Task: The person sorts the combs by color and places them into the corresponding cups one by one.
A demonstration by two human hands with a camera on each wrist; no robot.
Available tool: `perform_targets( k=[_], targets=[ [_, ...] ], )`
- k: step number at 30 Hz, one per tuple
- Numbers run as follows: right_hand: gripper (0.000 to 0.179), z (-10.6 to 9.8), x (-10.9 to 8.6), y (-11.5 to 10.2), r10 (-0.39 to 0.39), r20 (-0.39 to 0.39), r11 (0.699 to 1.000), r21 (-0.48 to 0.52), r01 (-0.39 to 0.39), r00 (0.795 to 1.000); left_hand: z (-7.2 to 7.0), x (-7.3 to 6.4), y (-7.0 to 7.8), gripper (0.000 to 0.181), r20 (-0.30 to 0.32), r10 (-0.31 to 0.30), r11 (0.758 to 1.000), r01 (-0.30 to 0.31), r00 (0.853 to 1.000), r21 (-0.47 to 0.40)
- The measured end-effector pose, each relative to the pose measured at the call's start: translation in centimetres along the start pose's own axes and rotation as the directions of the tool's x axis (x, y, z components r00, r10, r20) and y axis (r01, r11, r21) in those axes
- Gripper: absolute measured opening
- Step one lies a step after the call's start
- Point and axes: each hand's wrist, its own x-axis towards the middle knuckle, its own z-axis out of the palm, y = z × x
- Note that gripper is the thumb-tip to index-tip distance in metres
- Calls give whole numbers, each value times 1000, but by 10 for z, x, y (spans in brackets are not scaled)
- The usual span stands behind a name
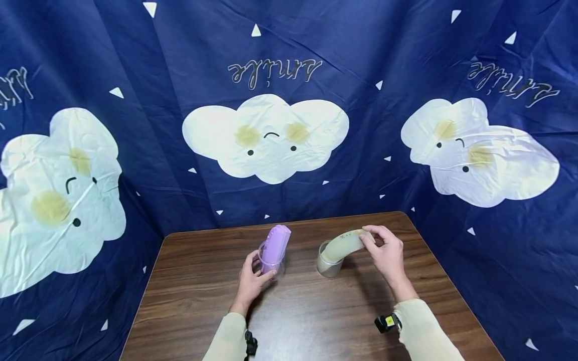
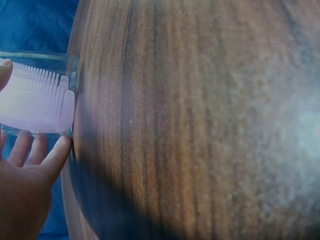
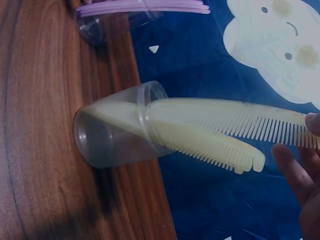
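On the left of the table stands a clear plastic cup with purple combs leaning in it. My left hand grips this cup, thumb on one side and fingers on the other. A second clear cup stands upright to its right. With thumb and fingertips, my right hand pinches the end of a pale yellow comb. That comb slants out of the second cup, its far end inside. Another pale yellow comb leans in the same cup, below the held one, in the right wrist view.
Both cups stand on a brown wood-grain table, towards its far side. A dark blue curtain printed with white clouds hangs behind the table and along both sides.
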Motion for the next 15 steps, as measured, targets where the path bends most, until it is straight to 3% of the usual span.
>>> perform_targets(
  k=[15],
  targets=[
    [22, 5, 2, 7, -28, 79, 991, -128, 38, 996, -1, 0, 0, 82, 2, 6, 1000, -6, 1000, 20]
  ],
)
